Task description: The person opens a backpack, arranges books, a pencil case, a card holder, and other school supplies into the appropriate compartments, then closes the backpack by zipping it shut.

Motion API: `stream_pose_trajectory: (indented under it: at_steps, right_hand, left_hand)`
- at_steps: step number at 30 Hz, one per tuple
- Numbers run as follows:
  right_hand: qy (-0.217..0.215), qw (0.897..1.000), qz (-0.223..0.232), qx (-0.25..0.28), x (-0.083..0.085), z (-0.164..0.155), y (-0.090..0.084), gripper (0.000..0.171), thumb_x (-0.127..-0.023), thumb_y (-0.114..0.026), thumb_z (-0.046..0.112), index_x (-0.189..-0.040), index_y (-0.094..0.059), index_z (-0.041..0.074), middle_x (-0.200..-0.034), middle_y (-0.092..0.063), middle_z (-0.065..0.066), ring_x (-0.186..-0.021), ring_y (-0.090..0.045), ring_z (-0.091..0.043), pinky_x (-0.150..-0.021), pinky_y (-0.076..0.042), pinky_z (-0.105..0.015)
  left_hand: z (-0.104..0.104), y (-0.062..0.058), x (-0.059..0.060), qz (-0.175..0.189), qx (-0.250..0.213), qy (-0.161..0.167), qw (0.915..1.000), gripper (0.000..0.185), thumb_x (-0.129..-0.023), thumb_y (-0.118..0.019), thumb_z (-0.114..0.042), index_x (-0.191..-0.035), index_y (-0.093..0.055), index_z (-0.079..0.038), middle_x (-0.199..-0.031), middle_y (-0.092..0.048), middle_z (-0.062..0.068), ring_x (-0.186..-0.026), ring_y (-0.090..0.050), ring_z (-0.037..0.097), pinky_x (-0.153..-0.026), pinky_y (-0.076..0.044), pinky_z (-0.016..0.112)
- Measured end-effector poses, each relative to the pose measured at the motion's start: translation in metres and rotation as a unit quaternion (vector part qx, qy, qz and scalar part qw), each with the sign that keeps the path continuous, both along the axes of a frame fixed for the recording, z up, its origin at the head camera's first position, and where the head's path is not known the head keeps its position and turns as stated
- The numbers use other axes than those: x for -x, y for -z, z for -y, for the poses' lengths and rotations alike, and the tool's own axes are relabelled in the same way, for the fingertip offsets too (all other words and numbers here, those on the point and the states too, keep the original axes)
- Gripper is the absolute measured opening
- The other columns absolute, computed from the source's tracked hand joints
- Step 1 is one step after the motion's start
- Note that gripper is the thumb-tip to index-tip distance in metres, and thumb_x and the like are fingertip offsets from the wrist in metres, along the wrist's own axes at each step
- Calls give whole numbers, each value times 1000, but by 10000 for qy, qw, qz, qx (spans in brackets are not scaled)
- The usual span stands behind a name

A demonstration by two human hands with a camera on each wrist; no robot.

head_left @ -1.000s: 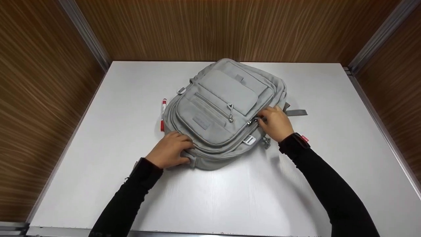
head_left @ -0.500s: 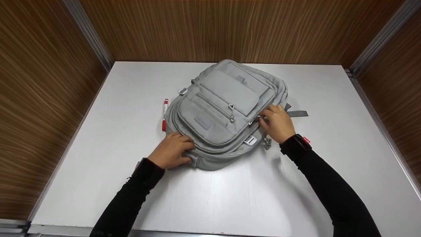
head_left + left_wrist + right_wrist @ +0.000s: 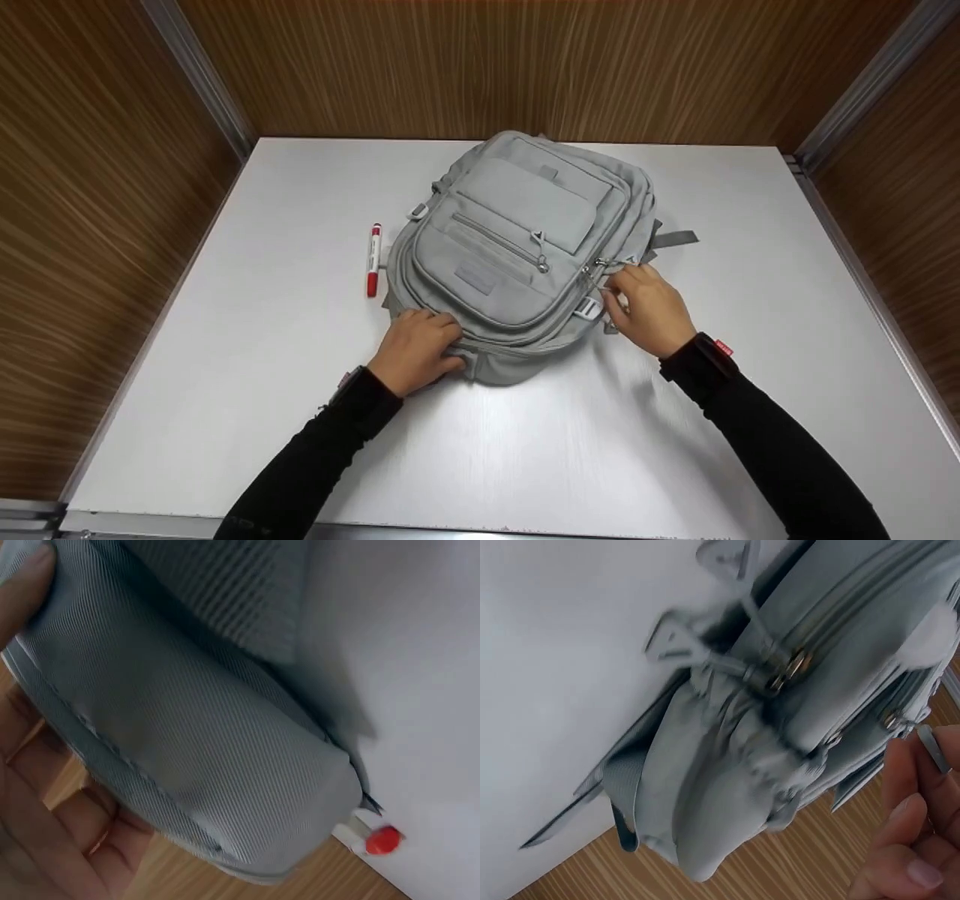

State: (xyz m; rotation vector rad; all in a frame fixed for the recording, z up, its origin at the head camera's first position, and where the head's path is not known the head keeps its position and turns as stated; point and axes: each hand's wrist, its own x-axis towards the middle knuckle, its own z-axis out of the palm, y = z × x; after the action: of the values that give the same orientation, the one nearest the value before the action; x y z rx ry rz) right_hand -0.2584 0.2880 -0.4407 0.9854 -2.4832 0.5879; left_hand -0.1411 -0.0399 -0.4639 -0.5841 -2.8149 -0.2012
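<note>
on the white table [image 3: 225,375], toward its far middle, a grey backpack [image 3: 525,247] lies flat with its front pockets facing up. its near edge is at the person's side, and a grey strap [image 3: 675,239] sticks out from its right side onto the table.

the left hand [image 3: 416,349] rests on the backpack's near left corner. its fingers are curled over the top of the fabric and the thumb sits against the near side, so the hand grips that edge. the left wrist view shows the same grip from close: a fingertip [image 3: 26,581] presses the grey cloth at the upper left and the palm lies below the bulging side of the bag.

the right hand [image 3: 652,307] is at the backpack's right side, by the zip that runs round the large front pocket. its thumb and forefinger are pressed together and pinch a small metal zip pull [image 3: 628,260]. in the right wrist view the fingers [image 3: 911,780] are bent and the flat pull [image 3: 934,748] shows between them, just off the bag's seam.

a red and white marker [image 3: 373,259] lies on the table just beside the backpack's left side, apart from both hands. both arms wear black sleeves, and wooden walls stand round the table.
</note>
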Motion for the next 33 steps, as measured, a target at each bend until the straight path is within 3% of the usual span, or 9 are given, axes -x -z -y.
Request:
stream_pose_trajectory:
  at_steps: [12,18,26,33]
  right_hand:
    - [-181,9998,-100,7,-18,15,4,10,-81,-67,2,-78,-59,6,-75,-60,-9,-72,-50,-27,-62,-42,-36]
    - [-407,9992,-32,3,-28,14,4,9,-81,-69,2,-80,-61,6,-76,-62,-5,-74,-53,-24,-64,-44,-35]
    - [-551,9983,119,-129,-37,20,4,3,-86,-65,5,-86,-64,3,-84,-64,-6,-82,-54,-26,-70,-46,-38]
    - [-719,9972,166,-148,-38,27,8,4,-85,-67,2,-89,-65,4,-84,-64,-5,-80,-56,-24,-69,-48,-36]
  left_hand:
    - [-44,6,3,-426,-34,-259,9987,34,-77,-77,-45,-89,-69,-14,-90,-69,-2,-82,-64,22,-70,-49,36]
    - [-72,7,8,-718,10,-429,9965,34,-77,-77,-48,-89,-71,-17,-86,-70,-4,-78,-67,18,-71,-51,33]
    - [-113,4,19,-504,426,-702,9954,37,-81,-72,-50,-100,-73,-19,-94,-72,-5,-85,-68,17,-75,-52,32]
    - [-134,5,30,-696,579,-618,9940,37,-80,-73,-51,-97,-72,-18,-90,-68,-5,-82,-66,16,-71,-53,30]
